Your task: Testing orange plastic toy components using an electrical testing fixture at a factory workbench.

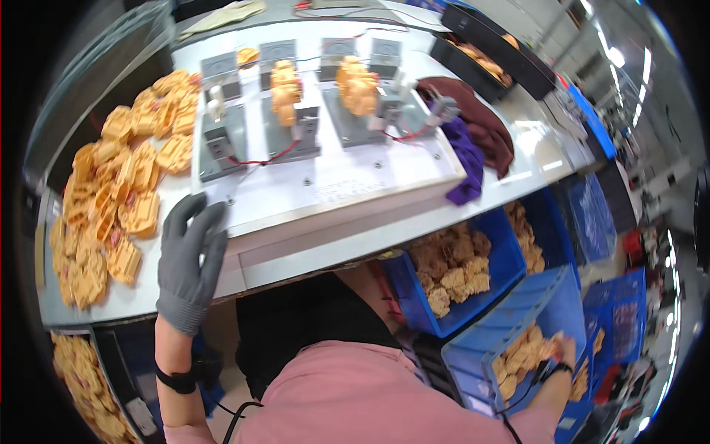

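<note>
A: Taking the white fixture plate point(325, 185) as the landmark, where are the hands?

B: The left hand point(190, 263), in a grey glove, lies flat at the plate's near-left corner, fingers spread wide, holding nothing. The right hand point(563, 351) is far off to the lower right, down in a blue crate point(510, 348) among orange plastic parts point(518, 362); it looks closed on one, though I can't tell for sure.

A: What's on the plate?

B: Four grey clamp fixtures point(292, 126) in a row, the two middle ones loaded with orange parts.

A: And the containers?

B: Three blue crates below the plate's right edge. A loose heap of orange parts point(118, 200) lies left of the plate; purple and maroon cloths point(473, 140) lie at its right end.
</note>
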`<state>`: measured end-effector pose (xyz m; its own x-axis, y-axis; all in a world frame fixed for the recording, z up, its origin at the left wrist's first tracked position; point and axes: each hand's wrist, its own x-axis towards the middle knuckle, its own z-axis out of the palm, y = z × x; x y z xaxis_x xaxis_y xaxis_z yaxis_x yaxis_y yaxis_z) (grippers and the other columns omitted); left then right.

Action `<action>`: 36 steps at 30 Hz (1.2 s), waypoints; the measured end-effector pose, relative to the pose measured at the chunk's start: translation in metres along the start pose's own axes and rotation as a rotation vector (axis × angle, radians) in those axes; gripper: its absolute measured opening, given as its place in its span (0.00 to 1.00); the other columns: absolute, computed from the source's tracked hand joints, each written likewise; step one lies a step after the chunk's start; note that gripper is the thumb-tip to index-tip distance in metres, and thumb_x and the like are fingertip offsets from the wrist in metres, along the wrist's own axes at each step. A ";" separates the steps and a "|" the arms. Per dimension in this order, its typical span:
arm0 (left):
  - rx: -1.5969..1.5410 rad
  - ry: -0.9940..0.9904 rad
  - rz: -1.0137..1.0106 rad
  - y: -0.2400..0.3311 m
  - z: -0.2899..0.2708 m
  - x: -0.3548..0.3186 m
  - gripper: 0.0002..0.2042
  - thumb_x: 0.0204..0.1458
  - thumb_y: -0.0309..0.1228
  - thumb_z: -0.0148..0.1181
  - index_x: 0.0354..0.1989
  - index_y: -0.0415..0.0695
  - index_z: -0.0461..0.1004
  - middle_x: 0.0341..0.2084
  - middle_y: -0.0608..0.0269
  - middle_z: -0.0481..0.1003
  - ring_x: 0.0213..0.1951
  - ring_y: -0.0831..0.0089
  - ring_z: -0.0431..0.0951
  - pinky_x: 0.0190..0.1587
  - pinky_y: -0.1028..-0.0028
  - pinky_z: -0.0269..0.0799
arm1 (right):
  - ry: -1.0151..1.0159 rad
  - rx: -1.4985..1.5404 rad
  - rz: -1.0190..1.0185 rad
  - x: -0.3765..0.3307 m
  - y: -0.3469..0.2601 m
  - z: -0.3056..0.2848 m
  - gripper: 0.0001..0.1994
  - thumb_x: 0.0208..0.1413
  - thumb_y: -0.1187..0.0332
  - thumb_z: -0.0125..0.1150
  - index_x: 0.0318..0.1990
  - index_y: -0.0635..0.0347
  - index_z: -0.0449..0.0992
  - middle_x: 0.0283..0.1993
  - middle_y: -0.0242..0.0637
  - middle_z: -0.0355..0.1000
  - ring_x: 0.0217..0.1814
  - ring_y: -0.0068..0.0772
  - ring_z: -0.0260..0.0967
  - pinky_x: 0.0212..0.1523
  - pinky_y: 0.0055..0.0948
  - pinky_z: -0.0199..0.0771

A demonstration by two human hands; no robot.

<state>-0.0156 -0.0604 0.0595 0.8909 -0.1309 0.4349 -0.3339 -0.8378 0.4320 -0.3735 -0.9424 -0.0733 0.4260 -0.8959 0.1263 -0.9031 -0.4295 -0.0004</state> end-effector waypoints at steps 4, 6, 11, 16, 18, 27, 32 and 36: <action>0.043 -0.016 -0.047 0.011 0.001 0.004 0.15 0.61 0.31 0.55 0.55 0.41 0.74 0.58 0.46 0.69 0.62 0.49 0.67 0.64 0.62 0.62 | -0.221 0.461 0.137 0.008 -0.053 -0.008 0.14 0.56 0.59 0.65 0.40 0.60 0.76 0.21 0.35 0.69 0.16 0.28 0.67 0.12 0.34 0.64; 0.058 0.003 -0.038 0.016 0.000 0.007 0.15 0.60 0.30 0.56 0.53 0.41 0.75 0.56 0.46 0.70 0.62 0.49 0.68 0.63 0.61 0.63 | -0.250 0.608 -0.109 0.000 -0.155 -0.053 0.10 0.60 0.61 0.62 0.39 0.59 0.76 0.23 0.31 0.69 0.16 0.23 0.64 0.15 0.29 0.61; 0.055 0.046 -0.049 0.020 0.004 0.017 0.14 0.56 0.28 0.59 0.51 0.41 0.76 0.50 0.50 0.74 0.56 0.51 0.71 0.59 0.61 0.66 | -0.365 0.910 -0.894 -0.122 -0.450 -0.185 0.07 0.65 0.69 0.59 0.44 0.64 0.77 0.36 0.27 0.71 0.37 0.16 0.66 0.40 0.19 0.67; 0.041 0.066 -0.102 0.022 0.011 0.027 0.15 0.55 0.29 0.60 0.51 0.41 0.75 0.47 0.51 0.74 0.52 0.52 0.71 0.56 0.61 0.67 | -0.411 0.901 -1.561 -0.289 -0.611 -0.222 0.08 0.58 0.71 0.64 0.44 0.62 0.79 0.36 0.40 0.75 0.38 0.35 0.74 0.40 0.32 0.74; 0.096 0.014 -0.104 0.024 0.010 0.028 0.17 0.55 0.30 0.60 0.52 0.41 0.74 0.50 0.51 0.72 0.55 0.51 0.69 0.57 0.61 0.67 | -0.371 0.932 -1.694 -0.320 -0.651 -0.217 0.07 0.56 0.69 0.66 0.41 0.60 0.79 0.35 0.41 0.74 0.38 0.42 0.73 0.40 0.36 0.74; 0.037 -0.047 -0.160 0.026 0.012 0.027 0.19 0.54 0.30 0.61 0.55 0.40 0.73 0.59 0.49 0.68 0.63 0.49 0.64 0.64 0.58 0.62 | -0.376 0.982 -1.763 -0.325 -0.690 -0.191 0.03 0.56 0.73 0.65 0.37 0.60 0.78 0.31 0.38 0.72 0.35 0.41 0.71 0.36 0.35 0.72; 0.063 -0.064 -0.187 0.026 0.012 0.028 0.19 0.56 0.32 0.59 0.56 0.39 0.73 0.59 0.48 0.69 0.64 0.49 0.64 0.66 0.58 0.60 | -0.383 1.030 -1.758 -0.324 -0.692 -0.186 0.04 0.55 0.72 0.66 0.34 0.59 0.77 0.30 0.37 0.71 0.34 0.43 0.72 0.35 0.38 0.72; 0.068 -0.060 -0.197 0.024 0.013 0.028 0.19 0.55 0.33 0.58 0.55 0.39 0.73 0.59 0.48 0.69 0.64 0.49 0.64 0.66 0.58 0.60 | -0.356 1.055 -1.768 -0.325 -0.691 -0.185 0.05 0.53 0.74 0.67 0.36 0.60 0.78 0.31 0.37 0.71 0.33 0.40 0.71 0.34 0.35 0.71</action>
<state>0.0050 -0.0911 0.0716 0.9542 0.0092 0.2989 -0.1321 -0.8837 0.4490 0.1018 -0.3340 0.0699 0.7044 0.5293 0.4729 0.7023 -0.4234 -0.5722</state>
